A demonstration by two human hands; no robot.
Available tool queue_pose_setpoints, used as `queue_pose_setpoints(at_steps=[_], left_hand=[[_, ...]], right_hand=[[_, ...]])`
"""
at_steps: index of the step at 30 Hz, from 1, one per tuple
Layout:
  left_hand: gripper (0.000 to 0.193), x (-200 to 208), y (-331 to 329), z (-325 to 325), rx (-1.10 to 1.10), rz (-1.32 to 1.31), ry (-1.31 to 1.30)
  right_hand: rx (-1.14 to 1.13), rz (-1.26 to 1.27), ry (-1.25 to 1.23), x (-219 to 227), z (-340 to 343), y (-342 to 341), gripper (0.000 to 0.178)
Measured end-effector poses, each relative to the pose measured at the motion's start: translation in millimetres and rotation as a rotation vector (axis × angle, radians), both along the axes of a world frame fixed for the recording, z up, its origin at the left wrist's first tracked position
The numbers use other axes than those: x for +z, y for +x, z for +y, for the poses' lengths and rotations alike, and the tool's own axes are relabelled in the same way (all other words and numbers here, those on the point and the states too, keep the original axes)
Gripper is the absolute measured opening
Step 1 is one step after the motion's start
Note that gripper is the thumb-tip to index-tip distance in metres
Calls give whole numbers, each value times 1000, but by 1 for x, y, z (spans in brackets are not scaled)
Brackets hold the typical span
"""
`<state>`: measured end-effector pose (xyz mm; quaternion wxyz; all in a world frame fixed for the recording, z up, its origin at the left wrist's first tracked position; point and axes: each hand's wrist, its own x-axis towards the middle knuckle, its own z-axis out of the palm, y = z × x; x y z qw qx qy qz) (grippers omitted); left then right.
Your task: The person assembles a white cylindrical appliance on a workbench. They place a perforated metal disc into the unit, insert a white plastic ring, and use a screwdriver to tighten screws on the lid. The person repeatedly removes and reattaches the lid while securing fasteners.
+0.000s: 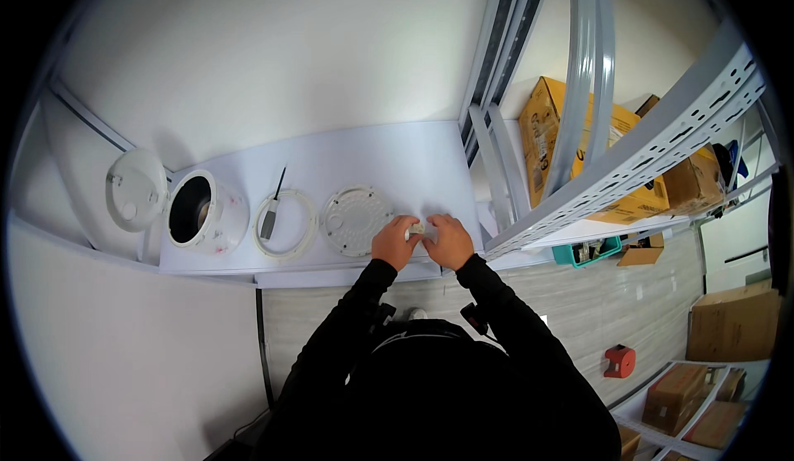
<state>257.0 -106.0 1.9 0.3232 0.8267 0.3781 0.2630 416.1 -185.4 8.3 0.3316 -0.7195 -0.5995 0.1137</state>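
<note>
Near the right end of a white tabletop (pixel 413 148), my left hand (pixel 394 242) and my right hand (pixel 451 243) meet with fingers closed around a small pale piece (pixel 418 230). Its kind is too small to make out, and fingertips cover part of it. Just left of my left hand lies a round white plate (pixel 351 213) with many small holes or bumps. Further left, a screwdriver (pixel 270 219) with a grey handle and dark shaft rests across a thin white ring (pixel 307 242). Beyond the ring a white cylinder (pixel 230 219) turns its dark open end to the left.
A round white lid (pixel 132 188) is at the far left beside the cylinder. To the right rises a grey metal rack (pixel 637 176) with a yellow box (pixel 542 130). Below it are a teal bin (pixel 610 250) and a red stool (pixel 619 362) on the floor.
</note>
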Motion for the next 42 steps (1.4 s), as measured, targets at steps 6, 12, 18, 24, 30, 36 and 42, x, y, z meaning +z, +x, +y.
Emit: queue_pose_setpoints(at_steps=[6,12,18,24,30,36,42], left_hand=[[29,-6,-5,6,-9,-42,55],[28,-10,-16,10,-38,-45,132],[27,-7,-19,16,-57,-87,114],[29,-10,-21,19,-112,-33,87],[34,-2,-14,17,-139,12,94],[47,11,-14,8,-210,165,144],[55,-13,-18,13,-186,116,157]], right_hand=[[252,66,82,5,15,7,48],[265,193,58,-2,23,-2,41],[139,448,-53,-6,38,-6,35],[163,325,-43,-5,46,-10,32],[189,11,56,-15,52,-5,25],[169,-52,55,-12,55,-8,26],[193,-118,21,-8,54,-7,30]])
